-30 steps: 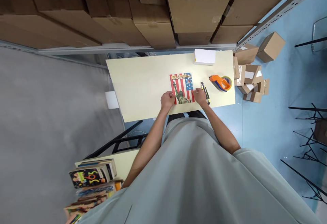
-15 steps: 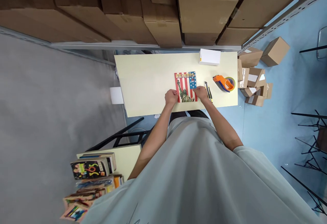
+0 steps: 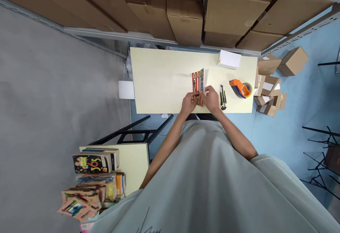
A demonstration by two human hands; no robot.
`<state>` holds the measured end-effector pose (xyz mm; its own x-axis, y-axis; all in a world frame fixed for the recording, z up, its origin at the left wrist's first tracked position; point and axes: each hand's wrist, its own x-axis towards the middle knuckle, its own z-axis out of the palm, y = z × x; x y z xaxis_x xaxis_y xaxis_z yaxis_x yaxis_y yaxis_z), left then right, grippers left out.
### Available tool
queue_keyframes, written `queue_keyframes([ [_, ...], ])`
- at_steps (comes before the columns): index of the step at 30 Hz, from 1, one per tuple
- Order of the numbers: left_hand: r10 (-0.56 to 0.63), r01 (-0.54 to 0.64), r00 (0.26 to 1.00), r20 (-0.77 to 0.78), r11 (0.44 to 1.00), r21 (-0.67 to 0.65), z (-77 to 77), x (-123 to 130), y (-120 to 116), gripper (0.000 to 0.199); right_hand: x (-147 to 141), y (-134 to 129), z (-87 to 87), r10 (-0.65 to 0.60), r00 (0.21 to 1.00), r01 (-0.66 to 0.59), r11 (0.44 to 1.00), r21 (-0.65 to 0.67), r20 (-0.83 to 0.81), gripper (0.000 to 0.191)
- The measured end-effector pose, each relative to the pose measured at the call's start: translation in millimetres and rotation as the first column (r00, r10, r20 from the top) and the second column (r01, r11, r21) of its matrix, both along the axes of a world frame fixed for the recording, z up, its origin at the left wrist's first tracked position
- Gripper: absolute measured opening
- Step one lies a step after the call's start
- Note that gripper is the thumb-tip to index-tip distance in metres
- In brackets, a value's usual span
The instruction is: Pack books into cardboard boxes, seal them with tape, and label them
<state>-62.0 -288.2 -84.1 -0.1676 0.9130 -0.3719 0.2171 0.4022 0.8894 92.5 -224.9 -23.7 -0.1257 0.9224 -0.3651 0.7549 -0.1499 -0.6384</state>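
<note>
A book [image 3: 198, 81] with a red-and-white striped cover and a starred blue corner is tilted up over the cream table [image 3: 162, 80], so its cover looks narrow. My left hand [image 3: 189, 102] grips its lower left part, fingers pinched. My right hand [image 3: 211, 99] is closed at the lower right edge, fingertips near those of the left. Just right of that hand lies a yellow-and-black utility knife [image 3: 222, 97]. Farther right are an orange tape dispenser [image 3: 239, 87] and a roll of tape [image 3: 249, 88].
A white box [image 3: 229, 60] stands at the table's back right. Shelved cardboard boxes [image 3: 236, 13] overhang the far side. Small cartons [image 3: 268, 87] lie on the floor to the right. Behind my left side, stacked books [image 3: 91, 164] sit on another table [image 3: 135, 162] near black metal legs [image 3: 135, 132].
The book has gone from facing up with its full cover showing to tilted and narrow. My hands have come closer together. The whole view has shifted a little.
</note>
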Motion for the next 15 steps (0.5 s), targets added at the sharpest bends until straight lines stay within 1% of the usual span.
queue_keyframes([
  [2,0.082,-0.088,0.990,0.114,0.995,0.051,11.1,-3.3,-4.2,0.030,-20.2,-7.5,6.2,0.060,0.998,-0.060,0.998,0.004,-0.012,0.024],
  [4,0.184,-0.196,0.973,0.140,0.977,0.077,20.9,-12.4,-4.6,0.039,-38.0,-15.4,10.1,0.129,0.990,-0.129,0.992,0.010,-0.060,0.031],
  [5,0.231,-0.242,0.965,0.123,0.966,0.086,24.3,-18.7,-3.8,0.042,-45.1,-19.1,10.7,0.170,0.980,-0.169,0.985,0.015,-0.101,0.033],
  [7,0.300,-0.304,0.952,0.060,0.948,0.094,26.6,-33.6,-1.2,0.039,-54.3,-25.0,8.6,0.262,0.944,-0.262,0.965,0.029,-0.200,0.034],
  [9,0.340,-0.335,0.940,-0.038,0.938,0.091,22.6,-50.0,0.8,0.031,-57.2,-27.2,2.1,0.339,0.898,-0.344,0.938,0.031,-0.279,0.033],
  [10,0.350,-0.343,0.932,-0.094,0.936,0.085,18.7,-58.4,1.1,0.026,-56.6,-26.4,-2.6,0.352,0.888,-0.363,0.932,0.021,-0.296,0.032],
  [12,0.342,-0.335,0.919,-0.196,0.940,0.069,8.8,-74.6,0.8,0.015,-52.5,-20.8,-13.9,0.316,0.910,-0.336,0.942,-0.029,-0.269,0.032],
  [13,0.327,-0.324,0.916,-0.231,0.945,0.055,3.6,-82.2,0.5,0.015,-49.7,-16.2,-20.1,0.271,0.935,-0.293,0.954,-0.068,-0.231,0.033],
  [15,0.282,-0.292,0.922,-0.265,0.956,0.000,-5.5,-95.2,1.1,0.025,-44.4,-5.4,-32.7,0.167,0.976,-0.189,0.968,-0.163,-0.142,0.038],
])
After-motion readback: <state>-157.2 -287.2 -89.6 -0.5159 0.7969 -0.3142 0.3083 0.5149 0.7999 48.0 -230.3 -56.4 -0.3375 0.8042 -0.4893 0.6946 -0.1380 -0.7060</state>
